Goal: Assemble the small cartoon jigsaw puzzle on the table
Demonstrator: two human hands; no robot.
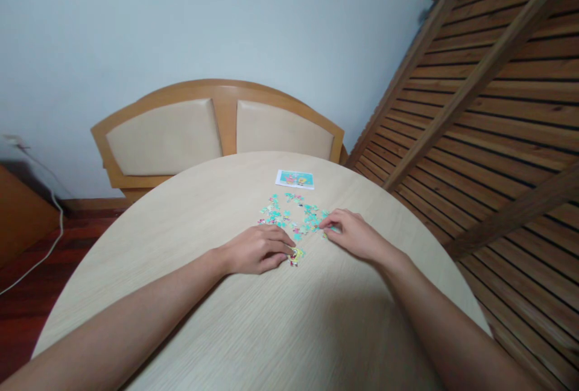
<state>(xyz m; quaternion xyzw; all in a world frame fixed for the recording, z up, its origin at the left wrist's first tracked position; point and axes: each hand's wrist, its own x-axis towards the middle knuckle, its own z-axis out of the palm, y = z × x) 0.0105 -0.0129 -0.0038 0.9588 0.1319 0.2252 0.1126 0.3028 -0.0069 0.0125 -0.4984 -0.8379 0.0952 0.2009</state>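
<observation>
Several small turquoise puzzle pieces [289,215] lie scattered on a round pale wooden table [190,240]. My left hand [256,249] rests on the table with its fingers curled, the fingertips pressing on a small joined yellow cluster of pieces [296,254]. My right hand [353,233] lies to the right of the scatter, fingers bent, its fingertips pinching a turquoise piece [326,229] at the edge of the pile. A small picture card [295,178] lies flat beyond the pieces.
A wooden bench with two beige padded backs [217,128] stands behind the table against a pale blue wall. A slatted wooden frame [488,113] leans at the right. A white cable [54,222] trails over the red floor at the left.
</observation>
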